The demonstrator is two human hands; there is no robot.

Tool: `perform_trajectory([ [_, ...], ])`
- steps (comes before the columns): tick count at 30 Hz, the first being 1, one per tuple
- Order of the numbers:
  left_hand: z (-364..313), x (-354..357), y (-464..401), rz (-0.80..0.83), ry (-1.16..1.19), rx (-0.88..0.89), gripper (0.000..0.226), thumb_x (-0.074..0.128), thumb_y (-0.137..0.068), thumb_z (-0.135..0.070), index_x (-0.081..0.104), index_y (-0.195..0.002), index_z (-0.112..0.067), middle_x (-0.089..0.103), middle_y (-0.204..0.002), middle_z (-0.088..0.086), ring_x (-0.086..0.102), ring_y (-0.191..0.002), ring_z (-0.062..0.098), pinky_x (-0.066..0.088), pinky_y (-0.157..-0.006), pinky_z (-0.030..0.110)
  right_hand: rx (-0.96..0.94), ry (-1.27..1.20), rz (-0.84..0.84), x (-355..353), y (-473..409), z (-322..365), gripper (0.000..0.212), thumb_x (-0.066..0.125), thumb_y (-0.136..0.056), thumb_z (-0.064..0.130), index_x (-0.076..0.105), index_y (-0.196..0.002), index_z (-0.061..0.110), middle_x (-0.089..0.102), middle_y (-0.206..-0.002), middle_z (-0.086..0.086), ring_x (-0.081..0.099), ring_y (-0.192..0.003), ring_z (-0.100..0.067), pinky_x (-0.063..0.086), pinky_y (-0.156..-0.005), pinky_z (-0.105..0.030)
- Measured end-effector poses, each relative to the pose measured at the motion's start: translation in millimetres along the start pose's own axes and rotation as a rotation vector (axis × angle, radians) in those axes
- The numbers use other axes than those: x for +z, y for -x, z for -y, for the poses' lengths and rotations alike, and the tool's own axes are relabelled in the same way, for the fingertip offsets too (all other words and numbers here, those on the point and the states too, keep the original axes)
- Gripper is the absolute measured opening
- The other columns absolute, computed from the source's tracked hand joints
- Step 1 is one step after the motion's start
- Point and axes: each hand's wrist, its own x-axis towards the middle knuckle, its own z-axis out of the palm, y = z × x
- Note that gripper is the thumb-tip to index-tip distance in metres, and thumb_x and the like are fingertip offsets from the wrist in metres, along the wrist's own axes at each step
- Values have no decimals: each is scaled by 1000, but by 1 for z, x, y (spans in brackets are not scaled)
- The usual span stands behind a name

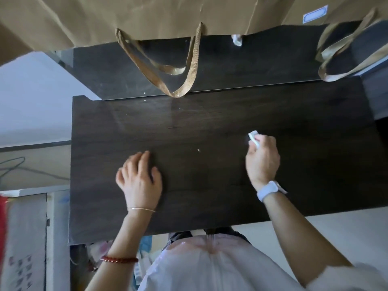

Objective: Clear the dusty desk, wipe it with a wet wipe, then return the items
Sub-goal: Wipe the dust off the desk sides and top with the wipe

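Right now the right hand [262,158] is curled closed around a small folded wet wipe [254,138], whose white edge pokes out past the fingers toward 11 o'clock, and it sits low over the dark worktop [210,122], right of centre at about 3 o'clock. A white watch [269,191] wraps that wrist. The left hand [139,179] holds nothing; it lies palm down with loosely spread fingers on the wood at about 8 o'clock, seemingly bracing. Between the two hands, near the middle, a few pale specks [198,150] lie on the surface, and faint dust or smears show toward 12 o'clock. Further out at 12 o'clock a raised back shelf [252,64] carries brown paper bags [168,15], their handles drooping over its front edge. By my reading, clearing is done, since the main surface carries no items, and wiping is under way but unfinished, with the specks not yet dealt with; bringing the items back is still entirely to do
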Motion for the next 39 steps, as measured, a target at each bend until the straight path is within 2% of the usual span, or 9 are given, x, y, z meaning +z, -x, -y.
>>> perform_trajectory([
  [6, 54, -19, -11, 66, -52, -231, 55, 43, -83, -36, 40, -134, -17, 26, -148, 17, 19, -136, 35, 11, -106, 59, -814, -70, 420, 36, 101, 52, 37, 38, -82, 11, 61, -111, 15, 57, -90, -6, 51, -84, -23, 46, -54, -33],
  [11, 78, -19, -9, 162, -109, -311, 56, 45, -91, -37, 24, -143, -29, 8, -155, 9, 1, -141, 26, 1, -110, 56, -180, 7, 29, 31, 18, 40, 35, 39, -79, 1, 60, -106, 7, 53, -91, -16, 52, -83, -34, 49, -57, -38],
  [17, 81, -21, -9, 203, -134, -298, 56, 39, -91, -44, 19, -143, -35, 5, -155, 5, -1, -141, 22, 0, -111, 53, -881, -114, 473, 42, 122, 65, 37, 40, -81, 5, 61, -110, 15, 48, -96, 0, 46, -84, -21, 40, -59, -27],
  [22, 86, -17, -7, 175, -149, -290, 53, 40, -91, -46, 24, -141, -36, 11, -154, 5, 2, -140, 22, 3, -110, 53, -76, 90, 89, 38, -9, 60, 32, 45, -80, -7, 56, -110, 1, 49, -100, -20, 53, -86, -38, 43, -67, -38],
  [27, 83, -17, -10, 163, -138, -324, 59, 30, -82, -54, 28, -139, -37, 15, -154, 4, 4, -140, 21, 4, -109, 51, -883, 63, 502, 60, 72, 98, 54, 50, -67, -13, 53, -117, 6, 52, -99, -14, 48, -84, -32, 38, -48, -34],
  [29, 82, -18, -12, 165, -143, -326, 61, 27, -80, -54, 28, -139, -38, 15, -154, 4, 4, -140, 21, 4, -109, 51, -751, 107, 408, 50, 34, 88, 49, 50, -71, -11, 54, -117, 7, 52, -99, -15, 49, -85, -34, 37, -50, -34],
  [32, 81, -17, -11, 188, -157, -333, 55, 30, -87, -51, 23, -140, -39, 11, -154, 3, 1, -140, 21, 1, -110, 51, -126, 172, 101, 46, -28, 83, 40, 44, -80, -8, 48, -119, 1, 45, -112, -21, 46, -97, -38, 37, -68, -36],
  [37, 80, -21, -13, 194, -119, -340, 62, 25, -79, -54, 25, -140, -39, 12, -154, 3, 1, -140, 22, 1, -110, 51, -847, 132, 408, 76, 67, 127, 60, 58, -58, -17, 56, -114, 3, 54, -94, -16, 50, -75, -33, 43, -47, -32],
  [39, 81, -24, -13, 198, -102, -329, 62, 27, -78, -54, 27, -139, -39, 14, -153, 4, 2, -139, 22, 3, -109, 51, -818, 151, 385, 72, 39, 122, 56, 56, -61, -14, 56, -113, 7, 52, -95, -15, 49, -80, -34, 38, -47, -32],
])
